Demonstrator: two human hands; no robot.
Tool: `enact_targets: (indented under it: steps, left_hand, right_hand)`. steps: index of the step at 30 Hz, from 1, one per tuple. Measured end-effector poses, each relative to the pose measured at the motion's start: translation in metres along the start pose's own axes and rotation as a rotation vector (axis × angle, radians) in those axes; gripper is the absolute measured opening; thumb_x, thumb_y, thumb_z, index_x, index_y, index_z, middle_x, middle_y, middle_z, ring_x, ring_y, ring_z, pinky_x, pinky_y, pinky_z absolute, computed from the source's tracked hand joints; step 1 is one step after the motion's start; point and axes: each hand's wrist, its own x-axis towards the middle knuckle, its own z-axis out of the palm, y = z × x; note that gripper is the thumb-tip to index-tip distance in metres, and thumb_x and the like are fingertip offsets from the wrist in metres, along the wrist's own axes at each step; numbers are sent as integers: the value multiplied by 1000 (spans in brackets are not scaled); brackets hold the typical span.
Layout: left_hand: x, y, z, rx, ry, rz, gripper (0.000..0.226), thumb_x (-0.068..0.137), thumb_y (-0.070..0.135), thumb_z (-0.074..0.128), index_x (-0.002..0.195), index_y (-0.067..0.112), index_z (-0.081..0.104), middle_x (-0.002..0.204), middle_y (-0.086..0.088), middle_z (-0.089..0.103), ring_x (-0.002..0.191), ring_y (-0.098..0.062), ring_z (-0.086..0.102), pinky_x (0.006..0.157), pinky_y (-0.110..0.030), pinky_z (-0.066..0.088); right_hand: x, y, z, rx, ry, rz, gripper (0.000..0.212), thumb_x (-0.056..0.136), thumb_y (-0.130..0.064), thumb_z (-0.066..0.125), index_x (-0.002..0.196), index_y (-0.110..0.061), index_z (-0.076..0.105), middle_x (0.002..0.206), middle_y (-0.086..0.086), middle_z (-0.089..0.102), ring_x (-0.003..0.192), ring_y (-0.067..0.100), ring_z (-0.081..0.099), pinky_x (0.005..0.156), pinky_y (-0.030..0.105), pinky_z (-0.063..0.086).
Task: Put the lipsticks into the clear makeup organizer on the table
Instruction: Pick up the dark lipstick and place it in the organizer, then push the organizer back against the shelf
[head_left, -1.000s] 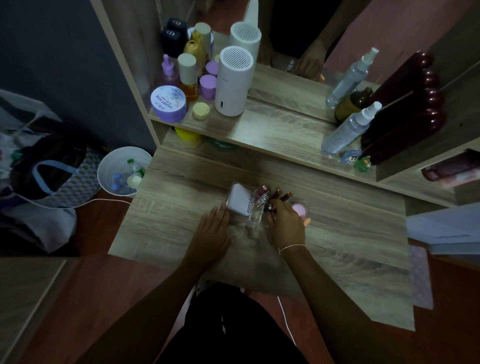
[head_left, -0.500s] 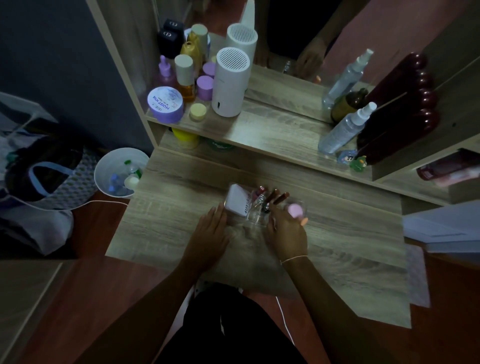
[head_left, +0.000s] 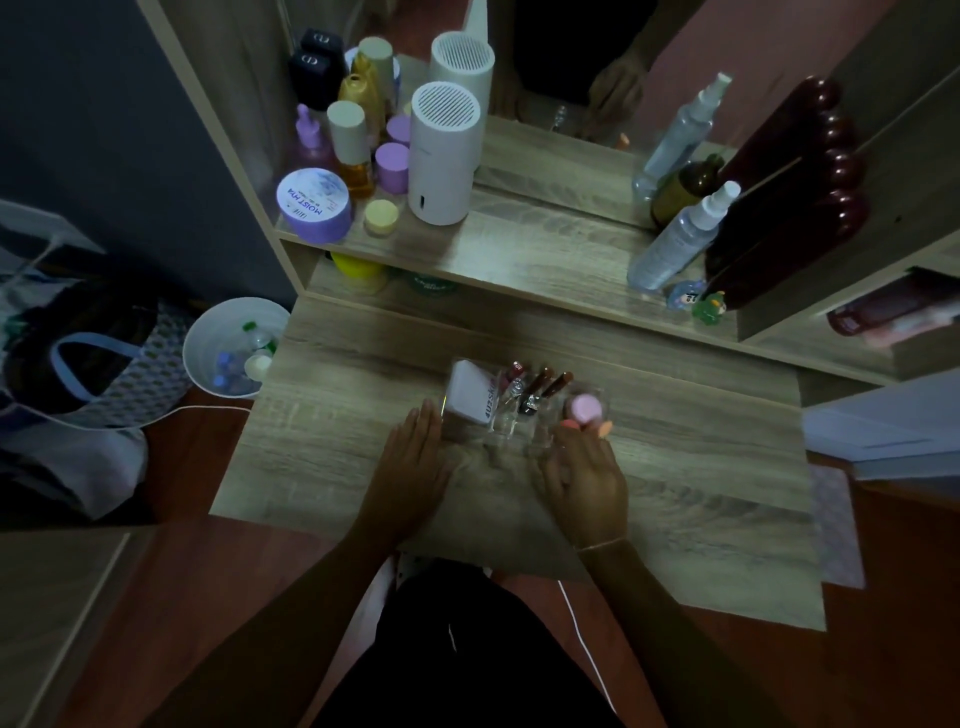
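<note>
Standing upright in the clear organizer (head_left: 511, 415), three dark-capped lipsticks (head_left: 535, 387) lean between both flat, open, empty hands (head_left: 415, 462).

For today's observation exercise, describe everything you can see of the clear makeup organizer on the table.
The clear makeup organizer looks like see-through plastic split into compartments. It stands upright on the wooden table. It holds a white box on its left side, several dark-capped lipsticks leaning in the middle, and a pink round item on its right. The left hand and right hand rest at its sides.
</note>
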Motion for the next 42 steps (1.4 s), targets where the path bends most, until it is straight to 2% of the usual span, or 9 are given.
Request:
enact_targets:
  steps: [2, 6, 9, 11, 20, 25, 29, 34, 42]
  left_hand:
    - [-1, -1, 0, -3, 3, -12, 70, 89, 42, 28, 140, -7, 25, 147, -31, 28, 137, -45, 28, 109, -59, 27]
    - [0, -3, 1, 17, -11, 6, 69, 89, 38, 26, 141, -6, 22, 150, -29, 24, 139, -43, 24, 111, -57, 23]
    - [2, -5, 4, 20, -20, 17, 66, 90, 36, 24, 143, -4, 19, 151, -28, 23, 140, -42, 22, 112, -57, 21]
    - [5, -6, 7, 32, -32, 18, 66, 89, 35, 24, 143, -4, 18, 151, -28, 24, 140, -42, 23, 112, -56, 21]
    - [11, -12, 18, 71, -37, 25, 65, 89, 32, 27, 143, -3, 19, 149, -28, 29, 138, -41, 27, 111, -56, 24]
    - [18, -10, 19, 78, -37, 38, 63, 90, 31, 26, 143, -2, 18, 150, -26, 29, 139, -40, 24, 111, -55, 20]
    - [27, 1, 20, 91, -47, 57, 65, 89, 34, 25, 143, -1, 18, 151, -25, 27, 140, -39, 22, 112, -55, 21]
    - [36, 21, 24, 75, -36, 95, 64, 91, 33, 22, 145, 2, 11, 154, -23, 18, 143, -35, 14, 115, -53, 20]
    - [56, 57, 40, 116, -81, 156, 64, 94, 25, 31, 146, 4, 2, 157, -19, 10, 145, -32, 9, 117, -50, 18]
  right_hand:
    - [-18, 14, 3, -19, -25, 39, 31, 86, -21, 47, 106, -6, 66, 99, 15, 70, 84, 31, 61, 76, 38, 48]
    - [-42, 35, 12, -17, -175, 174, 47, 90, -29, 42, 123, 0, 58, 122, 23, 63, 113, 38, 59, 99, 46, 47]
    - [-45, 38, 21, -4, -226, 267, 62, 90, -27, 58, 140, 2, 37, 145, 26, 42, 137, 38, 38, 114, 49, 33]
    - [-44, 40, 27, 20, -261, 293, 72, 90, -28, 60, 145, 3, 24, 152, 26, 29, 143, 36, 25, 118, 47, 25]
    - [-41, 46, 39, 50, -343, 290, 73, 96, -38, 45, 148, -1, 10, 157, 24, 15, 147, 35, 14, 120, 51, 18]
    - [-44, 57, 40, 35, -353, 292, 73, 96, -39, 44, 147, 0, 11, 157, 23, 17, 146, 35, 15, 119, 52, 18]
    - [-42, 70, 37, -13, -368, 320, 75, 94, -50, 30, 148, -1, 12, 157, 22, 17, 146, 34, 16, 117, 48, 14]
    - [-39, 90, 29, -67, -369, 343, 74, 93, -50, 30, 146, 1, 18, 155, 23, 24, 144, 37, 22, 115, 55, 23]
    - [-38, 133, 10, -126, -378, 388, 76, 94, -52, 32, 147, 0, 17, 156, 23, 23, 145, 36, 20, 117, 56, 22]
